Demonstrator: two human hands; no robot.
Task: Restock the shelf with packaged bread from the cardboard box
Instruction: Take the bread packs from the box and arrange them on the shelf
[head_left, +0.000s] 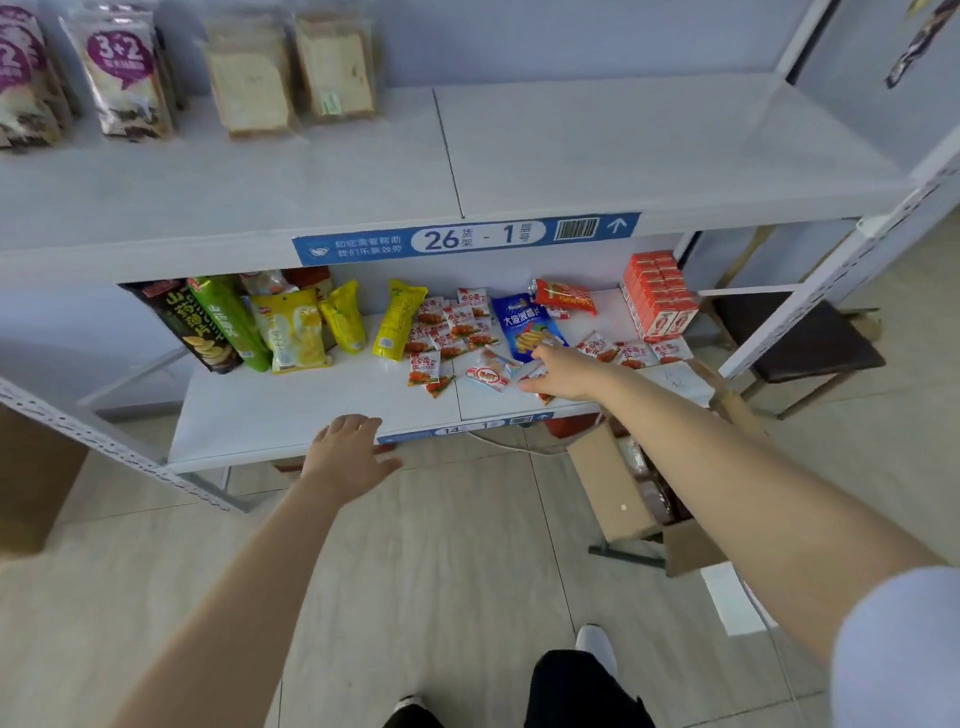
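Head: cardboard box (613, 483) below right hand (563, 371)

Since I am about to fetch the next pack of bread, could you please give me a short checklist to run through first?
1. Left hand free: ok, open at the lower shelf's front edge, holding nothing.
2. Right hand free: ok, fingers straight over the small snack packets, nothing gripped.
3. Cardboard box open and within reach: ok, flaps open, just below the right arm.
4. Bread left in the box: cannot tell, dark wrapped packs show inside but their kind is unclear.
5. Room on the upper shelf: ok, bare surface right of the bread packs.
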